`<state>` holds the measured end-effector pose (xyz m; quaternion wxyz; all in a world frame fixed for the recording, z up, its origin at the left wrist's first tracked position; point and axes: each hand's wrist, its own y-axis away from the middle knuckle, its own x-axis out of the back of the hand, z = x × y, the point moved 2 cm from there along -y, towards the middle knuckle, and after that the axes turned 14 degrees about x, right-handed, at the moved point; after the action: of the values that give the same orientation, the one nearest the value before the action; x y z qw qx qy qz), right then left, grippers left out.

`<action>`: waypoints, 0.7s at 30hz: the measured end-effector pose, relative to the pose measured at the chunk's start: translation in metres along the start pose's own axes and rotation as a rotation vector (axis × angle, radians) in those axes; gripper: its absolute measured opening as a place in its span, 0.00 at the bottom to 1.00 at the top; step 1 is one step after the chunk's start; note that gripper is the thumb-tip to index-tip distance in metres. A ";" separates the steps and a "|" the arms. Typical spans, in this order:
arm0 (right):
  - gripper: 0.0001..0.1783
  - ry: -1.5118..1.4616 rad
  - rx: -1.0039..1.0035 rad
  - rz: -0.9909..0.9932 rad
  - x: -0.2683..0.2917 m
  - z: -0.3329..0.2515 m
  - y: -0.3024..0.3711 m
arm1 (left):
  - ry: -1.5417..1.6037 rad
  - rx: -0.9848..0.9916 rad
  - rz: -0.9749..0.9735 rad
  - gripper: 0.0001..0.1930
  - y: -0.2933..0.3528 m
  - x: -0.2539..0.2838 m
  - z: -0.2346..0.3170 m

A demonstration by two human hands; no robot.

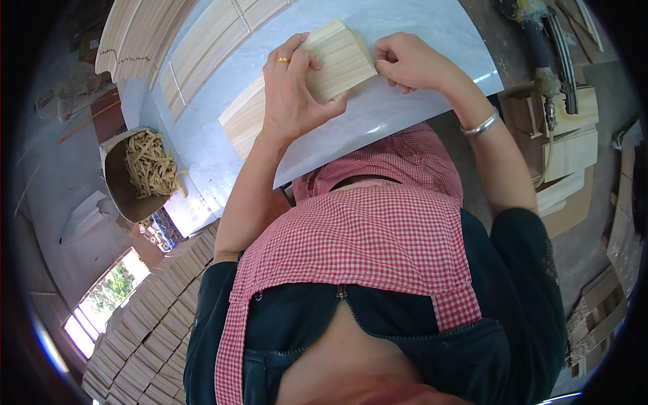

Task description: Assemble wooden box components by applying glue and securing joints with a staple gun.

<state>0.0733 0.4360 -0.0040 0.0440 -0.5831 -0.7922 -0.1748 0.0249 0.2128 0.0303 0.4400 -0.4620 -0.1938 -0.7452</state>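
Observation:
A short stack of pale wooden slats (339,59) stands near the front edge of a whitish tabletop (405,108). My left hand (287,94) grips it from the left, with its thumb on the near side and its fingers across the far side and top. At the stack's right end is my right hand (415,62), its fingers curled and closed; whether anything is pinched in them is hidden. More pale slats (246,115) lie on the table beside and under my left wrist.
Bundles of long wooden slats (216,40) lie at the table's far left, some tied with bands. An open carton (116,179) of tangled tan strips stands left. To the right are a hose-fed tool (545,74) and boards (572,152). Stacked wood (145,337) fills the lower left.

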 end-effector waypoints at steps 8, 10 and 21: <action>0.06 0.416 0.421 0.376 -0.022 -0.023 0.036 | -0.027 0.002 0.020 0.31 0.004 0.001 0.000; 0.06 0.523 0.483 0.421 -0.028 -0.032 0.041 | -0.021 -0.021 0.046 0.32 0.003 0.000 0.000; 0.03 0.638 0.465 0.366 -0.031 -0.023 0.035 | -0.055 -0.015 0.055 0.32 0.004 -0.002 0.001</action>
<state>0.1134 0.4090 0.0173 0.4470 -0.6052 -0.6408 -0.1526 0.0288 0.2123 0.0288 0.4512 -0.4909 -0.1874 -0.7213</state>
